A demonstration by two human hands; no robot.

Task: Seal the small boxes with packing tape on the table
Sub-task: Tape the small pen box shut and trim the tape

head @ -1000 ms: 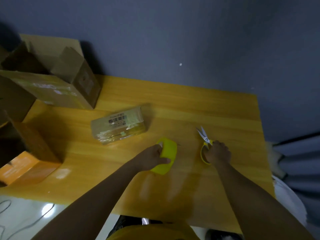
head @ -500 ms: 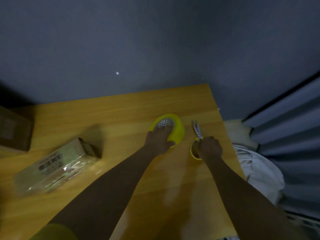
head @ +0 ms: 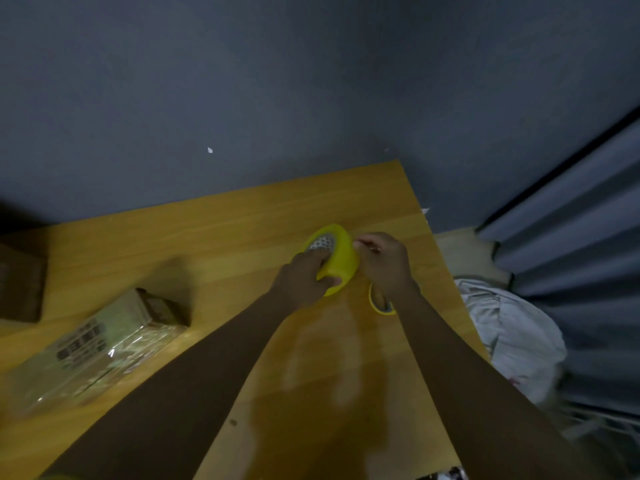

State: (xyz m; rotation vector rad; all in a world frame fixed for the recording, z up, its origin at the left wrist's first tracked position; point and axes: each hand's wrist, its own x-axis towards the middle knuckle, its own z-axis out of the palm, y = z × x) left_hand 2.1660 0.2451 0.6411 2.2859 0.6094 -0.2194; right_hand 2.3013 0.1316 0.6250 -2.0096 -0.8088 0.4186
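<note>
on my feed, the left hand (head: 304, 275) grips a yellow roll of packing tape (head: 337, 261) near the far right corner of the wooden table (head: 207, 237), fingers curled into the patterned core and thumb pressed against the roll's outer band, the roll tipped up on edge. the right hand (head: 382, 261) sits just beside the roll on its right, fingertips drawn together in a pinch at the roll's upper edge; i cannot tell whether they actually have hold of the tape's loose end, since the spot is small and blurred. under the right wrist, a yellow scissor handle (head: 379, 301) lies on the tabletop, most of the tool hidden by the hand and forearm. well to the left, a small cardboard box (head: 100, 344) with a printed label and a glossy, clear wrapping lies flat on the table at a slant, apart from both hands. a second, darker cardboard box (head: 20, 285) is cut off by the left frame edge. both bare forearms reach in from the bottom of the picture and cast soft reflections on the table's varnish. behind the table stands a dark blue-grey wall (head: 242, 98); to the right, a pale crumpled cloth (head: 512, 337) lies below the table edge beside ribbed blue-grey panelling (head: 588, 237).
</note>
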